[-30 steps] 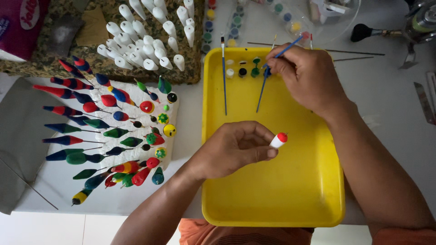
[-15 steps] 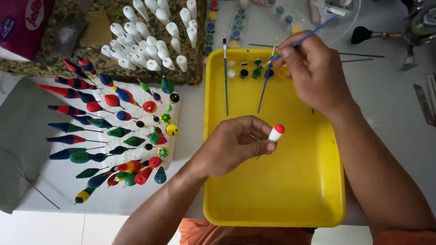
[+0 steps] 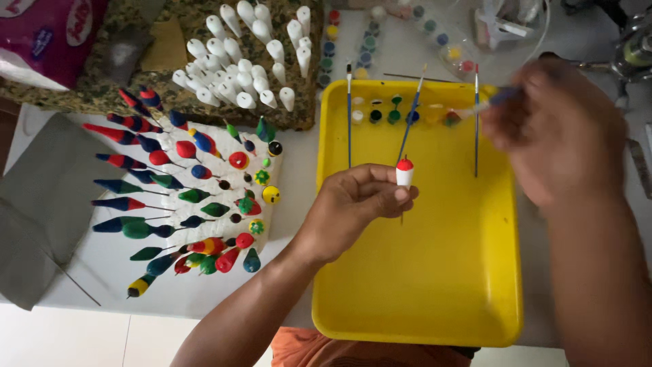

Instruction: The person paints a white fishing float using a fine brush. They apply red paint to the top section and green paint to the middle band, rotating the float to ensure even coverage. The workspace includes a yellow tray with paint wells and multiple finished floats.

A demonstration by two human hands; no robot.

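On the far left a white foam slab (image 3: 204,197) bristles with finished fishing floats (image 3: 146,204) painted in red, blue, green and yellow stripes, and above it a dark speckled block (image 3: 102,81) carries a cluster of plain white floats (image 3: 248,58) not yet painted. Moving rightwards, the left hand (image 3: 356,204) hovers over the yellow tray (image 3: 421,272), thumb and fingers pinched narrowly around a small white float with a red tip (image 3: 405,171), held upright on its thin stem — the red cap looks freshly laid. Along the tray's top edge sits a row of small paint pots (image 3: 394,115), with 3 thin brushes (image 3: 349,115) resting beside them. On the right, the right hand (image 3: 557,136) is blurred with motion near the pots; its fingers are closed round a blue-handled brush (image 3: 502,95), though how tight the grip is I cannot tell. My reading: the step in hand is colouring this float, and the next move calls for a steady left pinch while the loaded brush tip meets the white body just below the red.
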